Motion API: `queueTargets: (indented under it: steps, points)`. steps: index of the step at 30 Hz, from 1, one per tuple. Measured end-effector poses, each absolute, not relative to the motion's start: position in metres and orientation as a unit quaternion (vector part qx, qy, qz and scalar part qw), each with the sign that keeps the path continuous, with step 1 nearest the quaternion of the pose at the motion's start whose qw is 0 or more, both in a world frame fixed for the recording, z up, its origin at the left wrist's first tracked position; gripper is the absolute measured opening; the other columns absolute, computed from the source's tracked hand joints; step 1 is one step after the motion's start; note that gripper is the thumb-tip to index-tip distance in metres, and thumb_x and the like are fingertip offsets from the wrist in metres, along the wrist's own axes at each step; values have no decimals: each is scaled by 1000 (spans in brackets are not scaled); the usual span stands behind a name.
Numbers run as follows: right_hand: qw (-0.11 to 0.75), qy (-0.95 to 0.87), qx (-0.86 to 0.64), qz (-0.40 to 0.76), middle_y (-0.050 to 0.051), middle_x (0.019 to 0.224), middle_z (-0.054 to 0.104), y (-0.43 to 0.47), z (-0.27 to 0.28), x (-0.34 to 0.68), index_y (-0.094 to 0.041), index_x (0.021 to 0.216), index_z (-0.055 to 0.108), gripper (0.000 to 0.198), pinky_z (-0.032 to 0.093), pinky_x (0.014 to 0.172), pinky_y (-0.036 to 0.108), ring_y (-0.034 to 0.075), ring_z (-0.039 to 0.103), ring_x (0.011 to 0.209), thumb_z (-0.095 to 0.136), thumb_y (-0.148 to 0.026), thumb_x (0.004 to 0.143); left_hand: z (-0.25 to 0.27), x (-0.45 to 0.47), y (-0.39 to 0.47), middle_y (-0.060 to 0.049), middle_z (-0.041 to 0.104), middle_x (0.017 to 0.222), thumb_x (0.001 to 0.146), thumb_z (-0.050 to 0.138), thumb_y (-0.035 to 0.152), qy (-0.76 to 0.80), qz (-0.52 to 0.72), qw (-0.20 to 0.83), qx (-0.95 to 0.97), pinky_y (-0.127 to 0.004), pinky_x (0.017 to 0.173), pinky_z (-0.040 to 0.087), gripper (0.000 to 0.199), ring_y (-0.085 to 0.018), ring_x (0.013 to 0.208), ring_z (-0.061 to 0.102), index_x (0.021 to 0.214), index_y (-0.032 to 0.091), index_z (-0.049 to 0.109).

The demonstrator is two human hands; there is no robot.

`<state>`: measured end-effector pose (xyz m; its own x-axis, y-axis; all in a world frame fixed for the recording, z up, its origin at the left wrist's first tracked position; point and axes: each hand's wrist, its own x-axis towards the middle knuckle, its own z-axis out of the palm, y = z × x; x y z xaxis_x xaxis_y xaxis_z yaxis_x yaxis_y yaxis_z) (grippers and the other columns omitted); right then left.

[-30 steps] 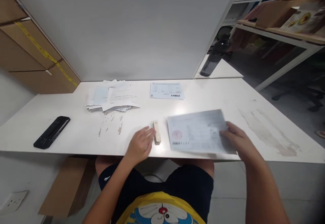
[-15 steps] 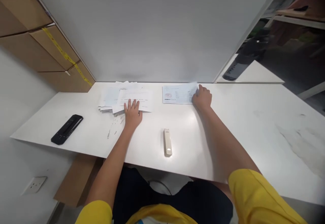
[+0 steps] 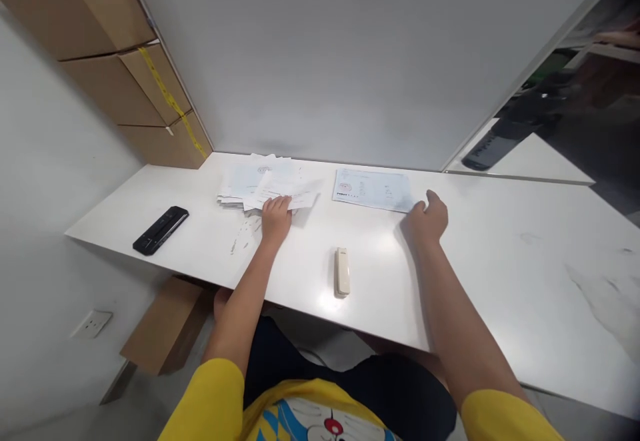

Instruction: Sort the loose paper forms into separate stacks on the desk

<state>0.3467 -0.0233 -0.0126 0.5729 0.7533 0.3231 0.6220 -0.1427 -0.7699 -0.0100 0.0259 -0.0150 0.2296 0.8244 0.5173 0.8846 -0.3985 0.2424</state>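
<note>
My left hand is closed on the near edge of a printed white sheet of paper, whose right side rises off the table. Beneath that sheet lies a loose pile of papers, a pale blue one among them. My right hand is beside the right end of a pale blue printed slip, its thumb apart from the partly bent fingers and nothing between them. The slip lies flat, with a red stamp on its left part. Nearer to me, between my forearms, lies a cream-coloured stapler.
A black flat object lies at the table's left. Cardboard boxes with yellow tape are stacked at the far left, against a grey upright panel. A dark bottle shows behind the panel's right edge. Another box is under the white table.
My left fingers, spread flat on the white sheet before, are now curled on its edge, and its right side has lifted. My right hand has moved off the blue slip, towards me and rightward.
</note>
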Motion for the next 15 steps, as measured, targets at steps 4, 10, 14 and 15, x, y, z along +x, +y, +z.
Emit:
queueTargets:
  steps: [4,10,14,15]
  points:
    - [570,-423,-639,295,13,101,71,-47,4,290,-23,115,64,43,51,92,49,32,62,109,43,-51,89,-20,6,20,-10,58,146,93,37,7,-484,-289,79,-822,-50,120,31,50,-25,143,47,138,17,58]
    - [596,-388,-458,533,1,89,70,-36,-18,256,-26,111,62,47,55,80,37,22,66,86,75,-48,70,-7,31,1,-4,49,155,91,37,6,-307,-202,49,-929,-49,123,29,57,-23,150,36,144,24,51]
    - [612,-361,-505,490,-1,78,68,-35,-32,276,-25,109,63,44,55,82,42,23,66,80,74,-36,68,9,12,13,-9,37,162,85,50,14,-437,-250,33,-864,-54,125,24,70,-30,154,25,153,21,38]
    - [614,-351,-513,487,0,80,69,-36,-32,279,-25,111,62,45,56,81,44,24,67,81,73,-34,68,11,5,20,-12,35,163,85,52,18,-484,-253,25,-838,-56,124,23,71,-32,154,23,154,18,35]
